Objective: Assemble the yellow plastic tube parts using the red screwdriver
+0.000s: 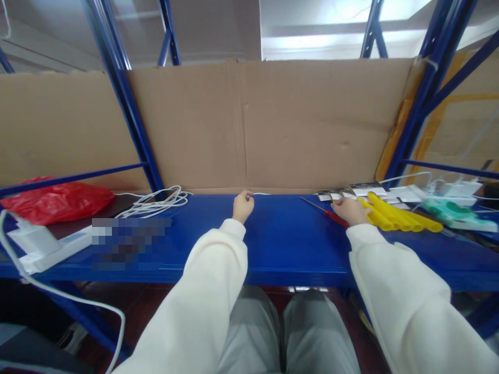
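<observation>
My left hand (244, 205) is over the back of the blue table (292, 254), its fingers curled together near a short white cable; whatever they hold, if anything, is too small to make out. Farther right, my right hand (350, 210) is beside a screwdriver with a red handle (336, 217) and several yellow tubes (393, 215). The fingers of that hand bend down toward small black-and-white packets (366, 189), and their tips are not clear enough to tell a grip.
At the left lie a red plastic bag (62, 200), a coiled white cable (159, 201) and a white power strip (66, 248). Cardboard (273, 124) stands along the back between blue posts. White adapters (458, 191) and a green-and-white item (456, 212) lie at the right.
</observation>
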Tool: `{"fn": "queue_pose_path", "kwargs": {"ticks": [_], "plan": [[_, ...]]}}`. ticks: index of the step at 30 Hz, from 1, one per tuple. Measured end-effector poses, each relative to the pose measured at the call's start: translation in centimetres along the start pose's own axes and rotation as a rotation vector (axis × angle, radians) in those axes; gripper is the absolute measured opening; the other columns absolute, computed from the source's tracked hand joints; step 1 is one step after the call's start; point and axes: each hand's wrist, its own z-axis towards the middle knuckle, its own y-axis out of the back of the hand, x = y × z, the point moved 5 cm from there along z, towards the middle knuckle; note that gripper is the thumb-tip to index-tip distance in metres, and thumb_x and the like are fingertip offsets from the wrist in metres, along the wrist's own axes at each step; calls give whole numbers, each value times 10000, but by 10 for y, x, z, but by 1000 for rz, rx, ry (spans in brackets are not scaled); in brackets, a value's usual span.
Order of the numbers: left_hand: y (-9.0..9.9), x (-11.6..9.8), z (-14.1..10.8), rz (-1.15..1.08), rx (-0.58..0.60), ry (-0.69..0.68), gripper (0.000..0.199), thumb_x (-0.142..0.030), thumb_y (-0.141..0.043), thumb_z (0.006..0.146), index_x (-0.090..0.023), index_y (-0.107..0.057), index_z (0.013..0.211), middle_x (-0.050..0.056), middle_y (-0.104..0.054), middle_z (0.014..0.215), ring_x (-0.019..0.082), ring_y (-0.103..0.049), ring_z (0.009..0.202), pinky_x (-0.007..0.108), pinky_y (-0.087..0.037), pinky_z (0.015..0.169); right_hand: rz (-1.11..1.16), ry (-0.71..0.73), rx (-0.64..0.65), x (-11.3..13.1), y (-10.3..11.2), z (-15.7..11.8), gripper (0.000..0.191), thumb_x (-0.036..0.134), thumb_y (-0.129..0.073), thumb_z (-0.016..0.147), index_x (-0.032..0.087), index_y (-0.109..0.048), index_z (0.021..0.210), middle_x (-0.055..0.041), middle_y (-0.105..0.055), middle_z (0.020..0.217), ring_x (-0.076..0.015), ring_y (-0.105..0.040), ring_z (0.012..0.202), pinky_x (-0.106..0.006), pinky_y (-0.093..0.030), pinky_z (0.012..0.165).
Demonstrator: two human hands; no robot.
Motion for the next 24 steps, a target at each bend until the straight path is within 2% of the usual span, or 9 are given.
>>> {"fn": "queue_pose_path", "kwargs": {"ticks": [2, 5, 8, 11, 14, 17, 20, 22, 24], "plan": [[-1, 1, 1, -3, 9, 0, 292, -61, -514, 776, -156, -734, 943, 45, -726, 743, 180, -683, 750, 274, -512, 771, -65, 14, -33, -2, 2, 0, 325, 324, -532, 865, 194, -750, 1068, -177, -657, 1242, -371, -511, 1248, -593, -348, 1013], [-3, 2, 1, -15, 42, 3, 298, -62, -511, 767, -152, -734, 943, 46, -724, 743, 173, -674, 718, 268, -510, 740, -163, -40, -145, -13, 6, 5, 396, 238, -487, 864, 127, -703, 1176, -225, -614, 1290, -368, -496, 1253, -596, -351, 995], [-5, 3, 1, -18, 62, 1, 297, -55, -515, 749, -151, -733, 926, 40, -716, 723, 165, -666, 703, 257, -506, 730, -210, -112, -153, -24, 3, 13, 423, 237, -511, 835, 114, -685, 1201, -238, -596, 1299, -371, -476, 1257, -595, -353, 982], [-5, 3, 0, -22, 57, -7, 297, -57, -517, 739, -158, -733, 914, 31, -709, 704, 160, -664, 703, 255, -507, 735, -138, -128, -190, -34, 0, 21, 413, 253, -524, 804, 154, -692, 1168, -224, -606, 1271, -381, -472, 1245, -615, -343, 971], [-5, 2, -1, -28, 54, -11, 295, -57, -514, 739, -163, -733, 905, 28, -706, 696, 160, -664, 696, 258, -512, 737, 40, -125, -328, -49, 2, 29, 386, 266, -529, 764, 174, -700, 1098, -249, -592, 1249, -418, -452, 1241, -653, -300, 968], [-5, 1, -1, -38, 58, -9, 287, -54, -518, 738, -164, -733, 894, 36, -710, 703, 166, -670, 698, 265, -518, 741, 273, -76, -440, -68, 3, 37, 299, 319, -551, 724, 213, -698, 961, -264, -604, 1132, -466, -447, 1198, -718, -200, 968], [-6, 1, -2, -48, 63, -3, 281, -58, -524, 745, -166, -734, 896, 39, -715, 713, 169, -679, 711, 272, -523, 758, 436, 6, -531, -84, 7, 45, 296, 380, -540, 703, 233, -666, 927, -278, -574, 1128, -497, -402, 1220, -744, -209, 929], [-5, 0, -2, -49, 69, -1, 283, -56, -523, 751, -156, -736, 909, 46, -720, 727, 172, -681, 715, 277, -522, 767, 426, 38, -577, -92, 11, 49, 324, 404, -531, 697, 236, -658, 943, -292, -553, 1154, -507, -385, 1233, -751, -219, 919], [-5, -1, -2, -42, 76, -4, 289, -50, -520, 755, -146, -739, 918, 51, -720, 725, 174, -680, 713, 277, -518, 767, 309, 157, -560, -92, 17, 52, 318, 402, -515, 707, 244, -660, 941, -282, -575, 1107, -492, -440, 1184, -743, -231, 920]]}}
